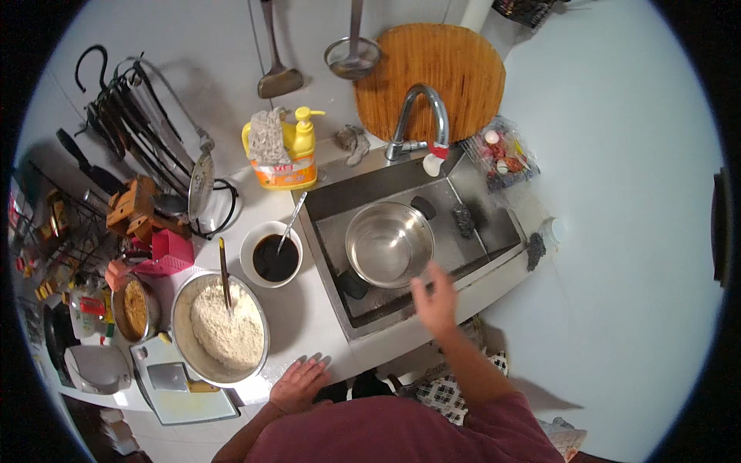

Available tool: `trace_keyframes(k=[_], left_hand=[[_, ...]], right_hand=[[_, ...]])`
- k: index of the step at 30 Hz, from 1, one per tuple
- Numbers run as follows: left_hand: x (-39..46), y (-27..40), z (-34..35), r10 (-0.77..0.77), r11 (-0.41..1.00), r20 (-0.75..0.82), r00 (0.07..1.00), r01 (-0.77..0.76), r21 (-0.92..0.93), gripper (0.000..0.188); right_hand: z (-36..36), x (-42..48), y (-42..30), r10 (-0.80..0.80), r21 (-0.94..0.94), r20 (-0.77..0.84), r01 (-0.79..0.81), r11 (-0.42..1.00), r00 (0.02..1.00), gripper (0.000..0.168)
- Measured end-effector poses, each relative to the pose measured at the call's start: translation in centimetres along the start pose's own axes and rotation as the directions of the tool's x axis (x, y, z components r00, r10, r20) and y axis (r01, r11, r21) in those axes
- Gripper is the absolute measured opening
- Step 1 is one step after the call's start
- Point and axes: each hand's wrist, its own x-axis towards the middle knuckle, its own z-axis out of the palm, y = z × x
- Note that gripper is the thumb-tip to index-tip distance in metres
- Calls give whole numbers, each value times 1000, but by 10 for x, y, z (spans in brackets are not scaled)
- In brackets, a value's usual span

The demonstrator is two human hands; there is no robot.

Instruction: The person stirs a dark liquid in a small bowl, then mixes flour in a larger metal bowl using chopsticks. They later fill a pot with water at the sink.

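My left hand (300, 385) lies flat on the front edge of the white countertop (294, 324), fingers slightly spread, holding nothing. Over the front rim of the stainless steel sink (347, 318) is my right hand (435, 301), a little blurred, with thumb and fingers apart. Its fingertips are close to the rim of a steel pot (389, 246) with dark handles; whether they touch cannot be made out. The pot stands in the sink, below a curved chrome faucet (425, 95). Left of the sink sit a white bowl (246, 254) of dark liquid with a spoon and a metal basin of flour (226, 330) with chopsticks.
A cleaver (168, 377) lies on a cutting board (197, 408) at the left. Behind the counter are a yellow detergent bottle (301, 142), a round wooden board (434, 75) and hanging utensils. A steel scrubber (462, 220) is inside the sink. A white wall (625, 202) bounds the right.
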Motion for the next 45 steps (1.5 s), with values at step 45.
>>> trace_keyframes(k=[45], left_hand=[[4,6,19,-359,930,-367,858,363,-60,94]], right_hand=[[-42,41,70,-291,-185,392,385,904,873,45]])
